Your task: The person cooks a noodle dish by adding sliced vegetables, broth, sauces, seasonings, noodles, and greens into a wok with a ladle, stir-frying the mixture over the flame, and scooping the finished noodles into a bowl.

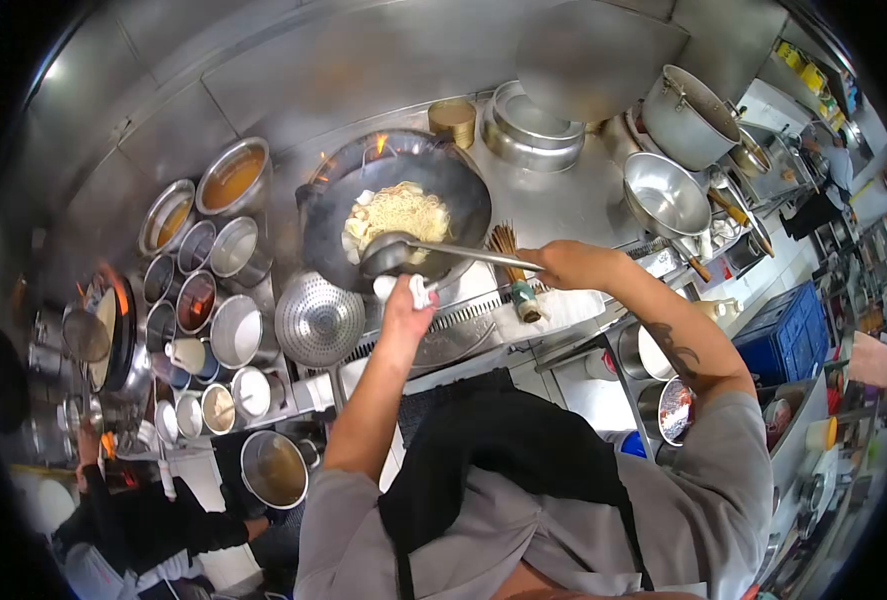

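A black wok (329,225) sits over a burner, with flames licking at its far rim. Noodles (409,212) with pale pieces lie in it. My left hand (409,308) is closed on a white cloth (419,291) at the wok's near edge; whether a wok handle is under the cloth is hidden. Wrapped round the long handle of a steel ladle (392,254) is my right hand (567,265), to the right of the wok. The ladle's bowl rests among the noodles at the near side.
A perforated strainer (320,320) lies left of the wok, beside several seasoning containers (237,332). A bamboo brush (504,240) and a folded cloth (554,318) are on the right. Steel bowls (667,190) and a pot (691,120) stand farther right. Another person (149,520) works at lower left.
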### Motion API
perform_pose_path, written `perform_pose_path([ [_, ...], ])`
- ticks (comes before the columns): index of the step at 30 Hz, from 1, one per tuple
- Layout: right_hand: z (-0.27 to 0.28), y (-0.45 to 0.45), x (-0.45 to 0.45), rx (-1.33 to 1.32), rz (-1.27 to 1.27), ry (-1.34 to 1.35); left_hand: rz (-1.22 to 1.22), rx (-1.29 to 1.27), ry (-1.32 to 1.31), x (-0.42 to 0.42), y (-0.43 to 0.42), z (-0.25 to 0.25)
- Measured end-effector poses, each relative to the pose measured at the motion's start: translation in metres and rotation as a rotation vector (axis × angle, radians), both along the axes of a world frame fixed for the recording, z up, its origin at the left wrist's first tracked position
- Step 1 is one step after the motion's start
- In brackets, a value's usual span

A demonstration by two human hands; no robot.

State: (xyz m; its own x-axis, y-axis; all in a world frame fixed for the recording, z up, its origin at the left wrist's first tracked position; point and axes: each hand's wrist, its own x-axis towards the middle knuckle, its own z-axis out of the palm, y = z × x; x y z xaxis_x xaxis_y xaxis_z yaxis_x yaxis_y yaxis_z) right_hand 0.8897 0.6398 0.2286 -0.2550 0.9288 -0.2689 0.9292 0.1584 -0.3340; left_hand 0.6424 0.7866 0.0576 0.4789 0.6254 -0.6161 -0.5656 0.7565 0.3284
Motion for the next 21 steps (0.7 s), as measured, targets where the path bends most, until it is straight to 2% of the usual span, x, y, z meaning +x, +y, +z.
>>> perform_pose_path([
  [2,-0.009,0.004,-0.004,0.019,0.000,-0.029,0.039,0.025,0.021,-0.002,0.000,0.002],
  [3,-0.002,0.006,0.003,0.013,0.013,-0.028,0.057,-0.059,0.115,-0.002,-0.006,0.005],
  [5,0.022,-0.008,-0.005,-0.036,0.028,0.000,-0.070,-0.013,0.022,-0.013,-0.031,0.042],
  [6,0.022,-0.007,0.001,-0.085,-0.003,0.134,-0.111,0.003,0.005,-0.015,-0.039,0.054],
  [9,0.009,0.012,0.004,-0.069,0.001,0.109,0.032,-0.070,0.083,-0.008,-0.022,0.053],
  [10,0.004,0.018,0.002,0.000,0.056,0.053,0.026,-0.014,0.012,-0.009,-0.007,0.026],
  [12,-0.029,0.030,-0.003,0.012,-0.027,-0.073,0.051,0.071,-0.020,-0.008,-0.013,-0.033],
  [13,-0.036,0.034,-0.002,0.020,-0.072,-0.140,0.059,0.117,-0.041,-0.011,-0.025,-0.047],
  [15,-0.033,0.020,-0.014,0.208,-0.106,-0.267,-0.018,0.053,-0.021,-0.026,-0.079,-0.054],
  [17,-0.029,0.010,-0.022,0.329,-0.107,-0.351,-0.144,0.101,0.027,-0.040,-0.105,-0.078],
  [19,-0.022,0.007,-0.022,0.377,-0.066,-0.402,-0.028,0.060,0.031,-0.032,-0.094,-0.057],
  [21,-0.012,0.003,-0.019,0.400,-0.019,-0.389,0.031,0.051,0.006,-0.025,-0.070,-0.005],
])
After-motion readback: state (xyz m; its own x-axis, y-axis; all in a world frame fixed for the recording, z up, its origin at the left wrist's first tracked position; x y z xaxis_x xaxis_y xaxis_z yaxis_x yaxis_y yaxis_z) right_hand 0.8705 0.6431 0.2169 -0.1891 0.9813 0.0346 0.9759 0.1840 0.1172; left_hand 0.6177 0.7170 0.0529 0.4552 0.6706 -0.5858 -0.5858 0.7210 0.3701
